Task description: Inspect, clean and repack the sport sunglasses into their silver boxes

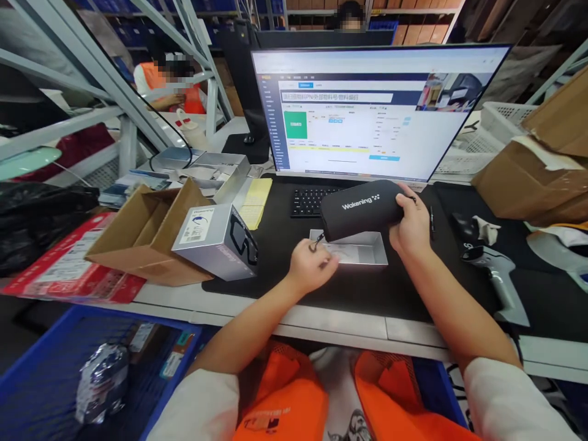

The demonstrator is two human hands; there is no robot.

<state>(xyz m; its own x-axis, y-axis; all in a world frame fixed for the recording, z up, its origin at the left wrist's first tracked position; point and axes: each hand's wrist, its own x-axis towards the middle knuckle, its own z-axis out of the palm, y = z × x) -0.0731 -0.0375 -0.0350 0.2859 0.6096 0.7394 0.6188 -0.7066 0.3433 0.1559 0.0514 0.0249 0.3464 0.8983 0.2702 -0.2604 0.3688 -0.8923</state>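
A black "Wakening" case (362, 211) is held up, slightly tilted, above the desk in front of the monitor. My right hand (412, 223) grips its right end, thumb on top. At the case's left end, my left hand (312, 266) is closed on a short dark cord or zipper pull (318, 241); its fingertips are partly hidden. Below the case sits an open grey box (375, 251) with something pale inside. To the left, a silver-grey box lid (214, 239) with a goggles picture and a label leans by an open cardboard carton (151, 229).
A monitor (349, 141) and keyboard (305, 202) stand behind. Yellow paper (256, 202) lies left of the keyboard. On the right are a barcode scanner (503, 285) and a cardboard box (528, 171). A blue crate (41, 355) sits lower left. Co-workers (169, 79) are beyond.
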